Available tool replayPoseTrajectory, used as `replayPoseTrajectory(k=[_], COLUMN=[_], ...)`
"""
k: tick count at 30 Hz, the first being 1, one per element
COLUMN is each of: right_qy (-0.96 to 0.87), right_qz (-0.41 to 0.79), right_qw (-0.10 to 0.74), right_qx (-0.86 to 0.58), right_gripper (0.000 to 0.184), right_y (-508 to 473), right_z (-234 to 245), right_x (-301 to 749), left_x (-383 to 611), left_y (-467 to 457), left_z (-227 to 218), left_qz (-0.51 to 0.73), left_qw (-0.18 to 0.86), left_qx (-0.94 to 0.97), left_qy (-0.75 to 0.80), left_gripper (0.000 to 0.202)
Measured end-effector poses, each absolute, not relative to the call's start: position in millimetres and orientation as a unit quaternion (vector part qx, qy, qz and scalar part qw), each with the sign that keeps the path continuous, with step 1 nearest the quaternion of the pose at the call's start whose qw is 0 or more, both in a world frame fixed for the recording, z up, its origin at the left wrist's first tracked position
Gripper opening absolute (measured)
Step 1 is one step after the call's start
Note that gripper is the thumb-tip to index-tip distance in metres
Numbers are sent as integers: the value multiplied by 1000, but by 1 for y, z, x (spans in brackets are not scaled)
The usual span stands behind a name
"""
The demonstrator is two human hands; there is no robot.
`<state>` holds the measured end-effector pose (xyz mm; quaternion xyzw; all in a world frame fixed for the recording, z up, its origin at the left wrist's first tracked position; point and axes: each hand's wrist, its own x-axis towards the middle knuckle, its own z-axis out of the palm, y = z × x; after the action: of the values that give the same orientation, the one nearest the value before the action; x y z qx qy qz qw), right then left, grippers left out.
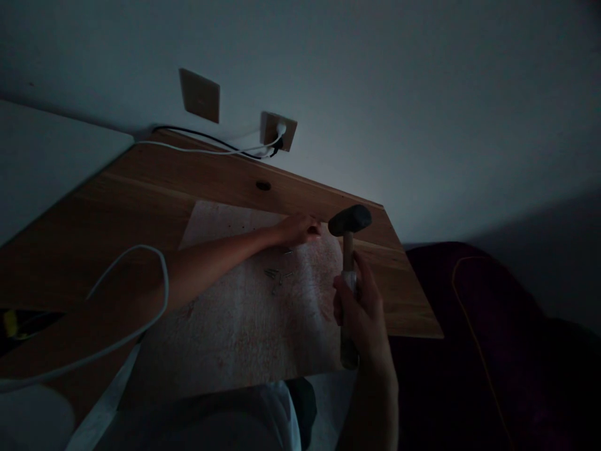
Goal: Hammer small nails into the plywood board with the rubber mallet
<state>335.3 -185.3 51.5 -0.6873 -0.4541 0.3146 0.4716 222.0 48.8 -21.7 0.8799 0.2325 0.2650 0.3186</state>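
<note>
My right hand (359, 304) is wrapped around the handle of a hammer (349, 219), which has a thick dark head and is held upright with the head at the top. My left hand (299, 229) is closed near the far right part of a pale board (244, 338), fingertips together. Whatever those fingers pinch is too dark and small to make out. Between my hands and nearer to me, several nails (272, 274), thin and metallic, lie loose on the board. The board rests on a wooden desk (404, 300).
The desk meets a wall with a socket (284, 128), plugged-in cables (201, 149) and a blank plate (200, 95). A cable hole (263, 185) pierces the desk. A white cable (164, 282) loops across my left arm. Dark purple fabric (451, 294) lies beyond the right edge.
</note>
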Motion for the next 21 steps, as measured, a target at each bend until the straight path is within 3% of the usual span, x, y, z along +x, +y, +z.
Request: replayPoseTrajectory(k=[5,13,15,18,21], right_qy=[-417,-394,-395,-399,-409], right_qz=[385,417,414,404,398], right_qw=[548,581,582,563,529], right_qx=[-614,-577,-578,-601,-628], right_gripper=[81,75,77,81,78], right_y=[-187,-185,-184,-181,-181], right_z=[57,49,45,40,36], right_x=[330,325,324,322,323], left_x=[221,221,221,219,216], left_y=[46,51,50,47,44], left_z=[-23,-26,-26,-26,-24], left_qz=[283,262,259,261,260], left_qw=[316,311,311,310,307], left_qx=[874,889,886,878,878], left_qy=[238,212,225,255,258], left_gripper=[17,16,25,54,59])
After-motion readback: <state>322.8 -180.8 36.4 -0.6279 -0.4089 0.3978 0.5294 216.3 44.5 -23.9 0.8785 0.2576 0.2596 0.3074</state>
